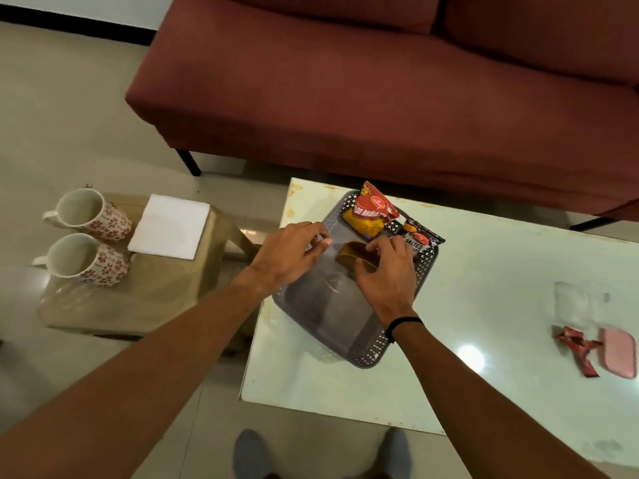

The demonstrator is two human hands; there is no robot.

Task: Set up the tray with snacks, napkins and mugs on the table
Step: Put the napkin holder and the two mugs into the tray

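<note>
Head view. Grey tray point(332, 305) with a perforated rim, set at an angle on the near-left part of the pale glass-topped table point(484, 323). In the tray's far end: one red-and-yellow snack packet point(368, 216), leaning over the rim, and one dark packet marked "salted" point(420, 238) just to its right. Brown snack bar or packet point(352, 255), lying in the tray's middle; kind cannot be told. Right hand point(389, 271), black band at the wrist, over the tray, its fingers curled round the right end of the brown packet, gripping it. Left hand point(290, 254) at the tray's left rim, its fingers point(320, 238) bent with the tips drawn together beside the brown packet; whether they pinch anything cannot be told. Low beige side table point(155, 288), left of the glass table, bearing two white mugs with red flower print point(90, 236), both lying on their sides one beside the other, and a folded white napkin stack point(171, 226) to their right. On the glass table's right part, well apart from the tray: crumpled red wrapper point(575, 347), pink pouch point(619, 352), clear plastic piece point(577, 302). Maroon sofa point(380, 81) beyond the table.
</note>
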